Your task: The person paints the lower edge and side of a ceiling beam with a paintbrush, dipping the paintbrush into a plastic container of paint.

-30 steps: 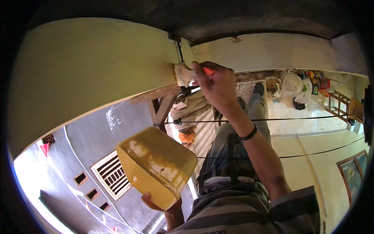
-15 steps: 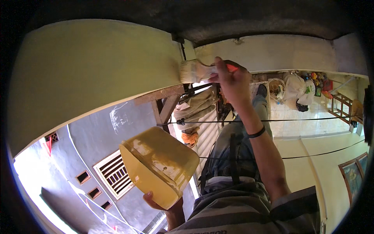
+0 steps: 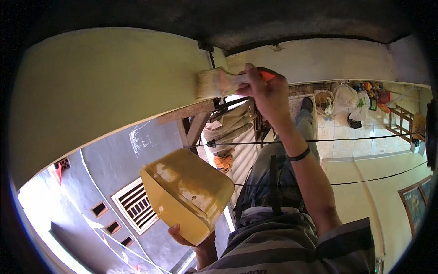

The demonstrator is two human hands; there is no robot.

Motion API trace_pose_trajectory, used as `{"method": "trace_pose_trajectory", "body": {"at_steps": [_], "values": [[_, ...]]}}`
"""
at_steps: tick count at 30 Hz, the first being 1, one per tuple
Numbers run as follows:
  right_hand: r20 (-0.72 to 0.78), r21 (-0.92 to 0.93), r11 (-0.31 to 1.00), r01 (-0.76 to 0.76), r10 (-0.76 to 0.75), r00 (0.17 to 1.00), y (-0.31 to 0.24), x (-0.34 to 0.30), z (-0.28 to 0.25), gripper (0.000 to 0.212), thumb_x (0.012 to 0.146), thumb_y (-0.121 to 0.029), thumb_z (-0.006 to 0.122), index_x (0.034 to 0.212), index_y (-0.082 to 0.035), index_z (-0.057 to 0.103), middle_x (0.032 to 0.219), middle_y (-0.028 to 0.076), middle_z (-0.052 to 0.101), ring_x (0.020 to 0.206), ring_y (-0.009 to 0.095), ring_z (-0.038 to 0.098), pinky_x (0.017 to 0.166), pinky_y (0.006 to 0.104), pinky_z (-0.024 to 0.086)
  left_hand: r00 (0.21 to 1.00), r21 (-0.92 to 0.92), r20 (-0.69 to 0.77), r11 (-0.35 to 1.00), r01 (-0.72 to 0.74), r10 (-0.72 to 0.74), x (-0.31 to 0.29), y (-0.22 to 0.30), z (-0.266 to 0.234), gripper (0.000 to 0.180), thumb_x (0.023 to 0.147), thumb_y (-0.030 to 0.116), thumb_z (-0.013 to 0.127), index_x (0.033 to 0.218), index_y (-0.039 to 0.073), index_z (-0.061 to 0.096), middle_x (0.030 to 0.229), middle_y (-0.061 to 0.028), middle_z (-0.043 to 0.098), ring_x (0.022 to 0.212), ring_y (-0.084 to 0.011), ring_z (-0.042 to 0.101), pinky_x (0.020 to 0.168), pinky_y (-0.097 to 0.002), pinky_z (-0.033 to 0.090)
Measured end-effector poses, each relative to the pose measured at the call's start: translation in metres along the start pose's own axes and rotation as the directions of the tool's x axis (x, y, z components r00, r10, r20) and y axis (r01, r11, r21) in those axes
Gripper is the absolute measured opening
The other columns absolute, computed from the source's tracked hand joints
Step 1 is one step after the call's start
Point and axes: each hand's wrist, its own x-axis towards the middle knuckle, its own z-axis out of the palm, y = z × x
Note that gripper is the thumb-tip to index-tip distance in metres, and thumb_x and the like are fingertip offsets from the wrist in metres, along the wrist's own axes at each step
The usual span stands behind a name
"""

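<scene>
In my right hand [image 3: 269,93] is a wide paintbrush [image 3: 221,82], gripped by its handle, which shows some red. Its pale bristles lie against the lower right part of a yellowish-green wall panel [image 3: 114,82]. My left hand [image 3: 189,235] holds a yellow plastic container [image 3: 189,189] from below, thumb on its near side and the other fingers mostly hidden behind it. The container is tilted, with streaks of paint over its surface.
Below the panel's edge is a wooden bracket [image 3: 194,128]. A dark cord [image 3: 292,142] crosses in front of me. Brownish cloth [image 3: 230,125] hangs near the bracket. Far below at right are plastic bags [image 3: 345,98] and a wooden rack [image 3: 401,122]. A framed picture [image 3: 414,208] hangs on the right wall.
My right hand has moved a little to the left, carrying the brush farther onto the green panel. The left hand and the container have hardly moved.
</scene>
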Motion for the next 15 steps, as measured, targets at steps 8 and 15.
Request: {"method": "trace_pose_trajectory", "body": {"at_steps": [8,15], "values": [[0.024,0.316,0.930,-0.187,0.189,0.982,0.023,-0.014,0.002,0.030,0.096,-0.025,0.064,0.093,0.005,0.063,0.077,0.015,0.069,0.067,0.021,0.072,0.063,0.0334,0.063,0.998,0.021,-0.028,0.998,-0.057,0.058,0.002,-0.003,0.000,0.069,0.081,0.045,0.053,0.135,0.004,0.046,0.122,-0.0141,0.059,0.109,-0.0279,0.059,0.091,-0.0417,0.050],[-0.011,-0.343,0.902,0.260,-0.281,0.960,-0.008,0.034,-0.010,0.034,0.096,-0.024,0.064,0.080,0.005,0.067,0.068,0.010,0.069,0.063,0.016,0.071,0.054,0.0286,0.058,0.999,-0.043,0.021,0.999,-0.025,0.026,-0.001,0.000,0.004,0.069,0.080,0.043,0.054,0.134,0.002,0.046,0.120,-0.0152,0.059,0.107,-0.0294,0.060,0.089,-0.0415,0.051]]}}
